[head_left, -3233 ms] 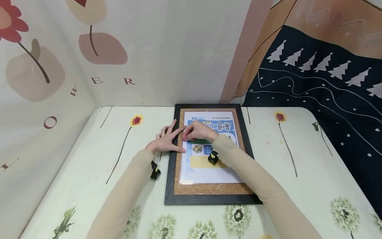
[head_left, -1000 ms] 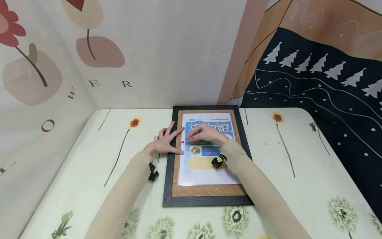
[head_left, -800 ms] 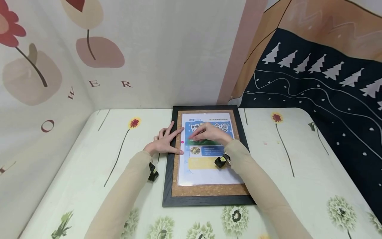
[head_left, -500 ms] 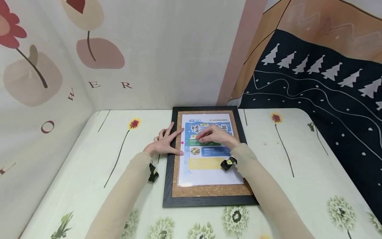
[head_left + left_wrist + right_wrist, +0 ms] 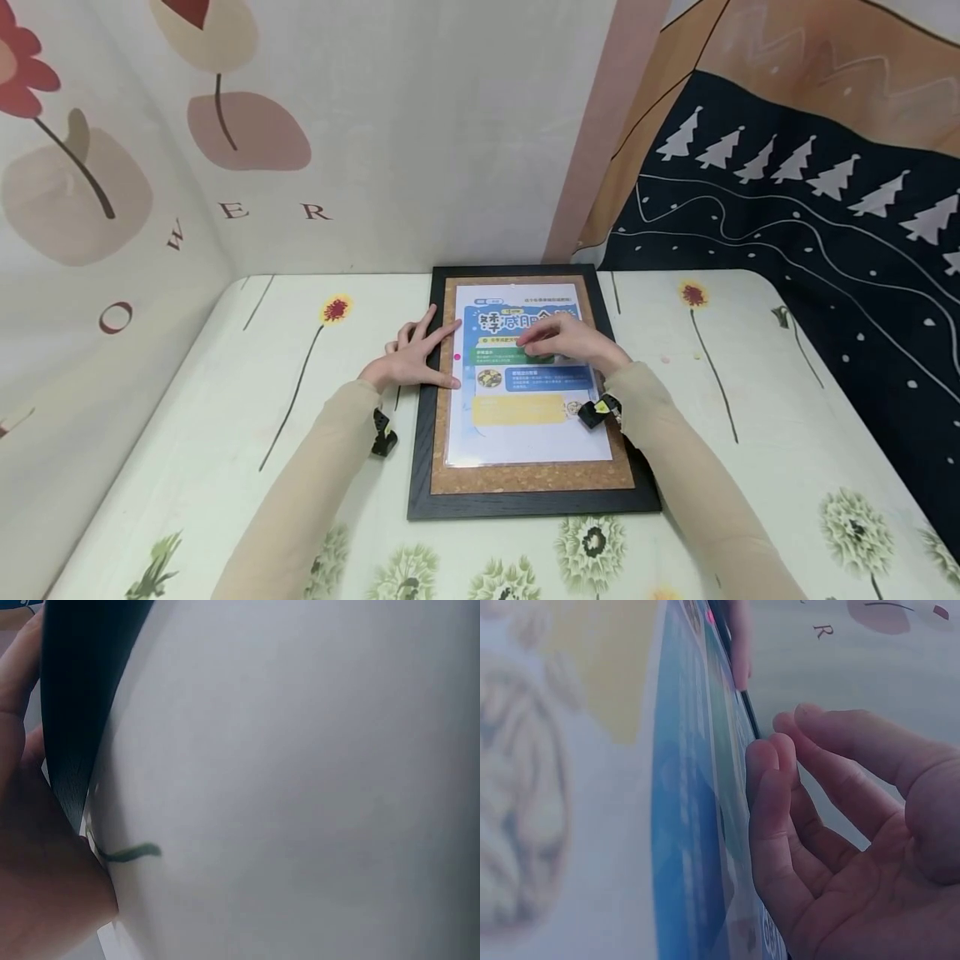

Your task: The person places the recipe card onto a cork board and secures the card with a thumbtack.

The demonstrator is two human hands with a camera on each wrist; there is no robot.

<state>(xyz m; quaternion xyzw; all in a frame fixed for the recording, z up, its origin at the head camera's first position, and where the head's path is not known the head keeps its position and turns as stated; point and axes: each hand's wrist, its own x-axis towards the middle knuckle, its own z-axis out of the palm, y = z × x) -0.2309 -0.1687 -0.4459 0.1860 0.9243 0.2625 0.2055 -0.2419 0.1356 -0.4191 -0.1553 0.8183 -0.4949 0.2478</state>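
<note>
Left hand: spread wide on black frame, left side, apparently steadying it. Right hand: loosely curled above sheet, nothing visibly held. Pink pin: sheet's left edge, likely fastening.

The pale, flower-printed tabletop carries a black-framed corkboard lying flat near its far edge

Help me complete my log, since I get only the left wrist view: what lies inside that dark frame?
Observer: A printed sheet lies there, on a cork surface.
Operator: Anything along its left edge?
Observer: In the head view, a pink dot, perhaps a pin head.
Operator: What else is above the sheet?
Observer: The right hand, over its right half in the head view; whether it touches, I can't tell.
</note>
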